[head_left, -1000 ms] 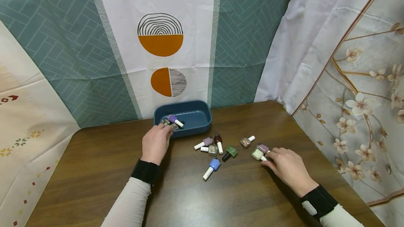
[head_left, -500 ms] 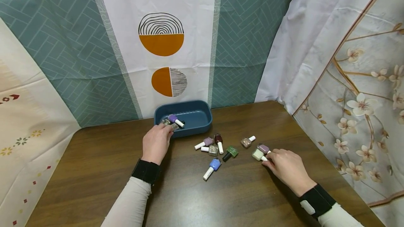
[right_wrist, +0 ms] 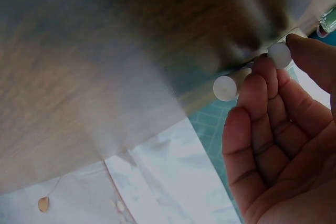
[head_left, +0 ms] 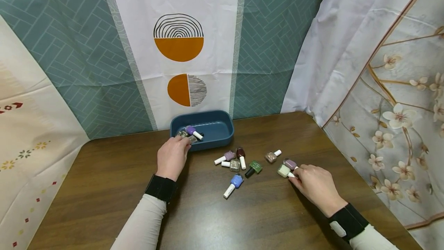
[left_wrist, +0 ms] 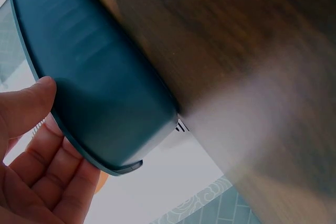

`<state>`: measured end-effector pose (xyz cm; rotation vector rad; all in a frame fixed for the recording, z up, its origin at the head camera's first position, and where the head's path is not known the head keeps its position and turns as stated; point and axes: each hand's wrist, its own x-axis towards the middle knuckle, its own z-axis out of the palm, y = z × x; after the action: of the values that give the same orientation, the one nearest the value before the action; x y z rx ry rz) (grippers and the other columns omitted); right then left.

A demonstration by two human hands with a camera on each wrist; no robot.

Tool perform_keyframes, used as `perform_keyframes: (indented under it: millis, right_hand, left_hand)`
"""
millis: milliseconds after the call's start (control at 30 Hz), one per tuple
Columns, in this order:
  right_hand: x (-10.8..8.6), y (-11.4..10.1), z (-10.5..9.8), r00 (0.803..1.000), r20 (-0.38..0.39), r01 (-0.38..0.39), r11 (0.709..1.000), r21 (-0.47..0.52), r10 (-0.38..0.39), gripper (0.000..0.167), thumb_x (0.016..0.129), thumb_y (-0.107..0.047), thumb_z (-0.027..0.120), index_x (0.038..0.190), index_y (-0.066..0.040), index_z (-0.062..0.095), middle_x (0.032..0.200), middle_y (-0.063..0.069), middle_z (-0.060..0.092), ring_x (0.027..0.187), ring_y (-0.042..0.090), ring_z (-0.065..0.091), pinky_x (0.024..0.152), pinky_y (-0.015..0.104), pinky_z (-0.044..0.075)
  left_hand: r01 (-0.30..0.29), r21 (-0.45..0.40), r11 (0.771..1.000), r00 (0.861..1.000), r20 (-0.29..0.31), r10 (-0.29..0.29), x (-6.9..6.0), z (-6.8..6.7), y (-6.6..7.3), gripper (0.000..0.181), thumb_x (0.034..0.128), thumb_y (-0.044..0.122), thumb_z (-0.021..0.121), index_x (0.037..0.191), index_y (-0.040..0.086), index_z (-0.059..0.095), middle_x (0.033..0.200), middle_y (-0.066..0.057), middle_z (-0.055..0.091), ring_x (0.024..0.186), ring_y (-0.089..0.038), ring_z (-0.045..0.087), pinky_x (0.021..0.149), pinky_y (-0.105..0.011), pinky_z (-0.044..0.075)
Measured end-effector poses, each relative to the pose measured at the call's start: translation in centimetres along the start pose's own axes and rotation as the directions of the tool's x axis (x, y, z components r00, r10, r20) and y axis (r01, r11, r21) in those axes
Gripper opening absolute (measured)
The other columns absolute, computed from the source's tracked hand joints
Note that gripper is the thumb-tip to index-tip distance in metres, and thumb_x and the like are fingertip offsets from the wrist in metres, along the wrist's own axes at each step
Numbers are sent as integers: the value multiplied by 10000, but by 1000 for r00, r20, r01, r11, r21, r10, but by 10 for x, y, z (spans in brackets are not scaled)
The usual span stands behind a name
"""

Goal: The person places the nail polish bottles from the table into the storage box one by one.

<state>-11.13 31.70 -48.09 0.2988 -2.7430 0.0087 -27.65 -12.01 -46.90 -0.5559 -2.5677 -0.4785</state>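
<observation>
Blue tray (head_left: 219, 129) and pale green bottle (head_left: 283, 170), each in a hand's grip

Far left: cream cloth (head_left: 38, 99), hanging beside the wooden table (head_left: 104, 200)
Left hand (head_left: 172, 157): thumb and fingers clamped on the tray's rim, covering its near left corner
Tray: at the table's back edge, before a patterned curtain (head_left: 270, 49); purple bottle (head_left: 190, 129), white-capped, among glittery bottles (head_left: 182, 134) at the left end
Loose, right of the tray: lilac bottle (head_left: 229, 155); silver glitter bottle (head_left: 234, 165); blue bottle (head_left: 237, 181), nearest the front; dark red bottle (head_left: 240, 152); dark green bottle (head_left: 256, 166), black-capped; copper glitter bottle (head_left: 271, 157), a little apart
Pale green bottle: on the table, crowded by a mauve bottle (head_left: 289, 164) just beside it
Right hand (head_left: 313, 184): thumb and forefinger together on the pale green bottle's white cap (right_wrist: 279, 55)
Far right: floral cloth (head_left: 399, 134)
By view: left wrist gives the thumb on the tray's outer wall, head the tray's contents; right wrist gives a second cap (right_wrist: 226, 88) end-on beside the fingertips, mostly hidden from the head view
</observation>
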Motion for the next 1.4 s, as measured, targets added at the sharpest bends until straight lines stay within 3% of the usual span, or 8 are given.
perform_keyframes:
  millis: [467, 700, 900, 1067, 1400]
  right_hand:
    - [3, -2, -1, 996, -74, 41, 999, -14, -41, 260, 823, -212, 985, 808, -111, 746, 705, -53, 559, 592, 149, 550, 512, 348, 428]
    - [8, -8, -6, 995, -92, 48, 999, -1, -47, 265, 816, -230, 996, 831, -122, 754, 695, -63, 531, 584, 120, 499, 499, 324, 396]
    - [16, -14, -8, 989, -123, 85, 996, 7, -83, 260, 817, -228, 993, 873, -122, 763, 725, -49, 568, 603, 169, 570, 499, 342, 427]
    - [24, -17, -10, 990, -116, 89, 996, 25, -85, 226, 841, -223, 981, 915, -101, 806, 791, -23, 659, 653, 179, 626, 533, 366, 492]
    - [34, -23, -12, 988, -123, 99, 995, 32, -95, 218, 843, -214, 985, 881, -122, 791, 767, -47, 622, 650, 162, 602, 538, 352, 479]
  left_hand:
    - [-5, 11, 1000, 1000, -17, 5, 4, -2, 0, 72, 965, 113, 877, 1020, 102, 833, 903, -76, 739, 803, -289, 665, 651, -432, 559]
    - [-6, 12, 1000, 1000, -12, 6, 4, -2, 0, 71, 969, 117, 874, 1024, 99, 833, 906, -78, 740, 801, -290, 665, 657, -436, 565]
    - [-1, 6, 1000, 1000, -3, 1, 0, -3, 1, 91, 955, 111, 887, 1031, 94, 838, 907, -80, 748, 783, -280, 650, 656, -420, 568]
    - [-7, 15, 1000, 1000, -18, 7, -1, -1, 1, 84, 956, 109, 886, 1020, 96, 833, 908, -76, 749, 799, -287, 672, 656, -432, 571]
    - [-13, 22, 1000, 999, -33, 14, -1, 2, 0, 66, 966, 110, 878, 1002, 95, 825, 890, -73, 740, 813, -293, 690, 661, -442, 577]
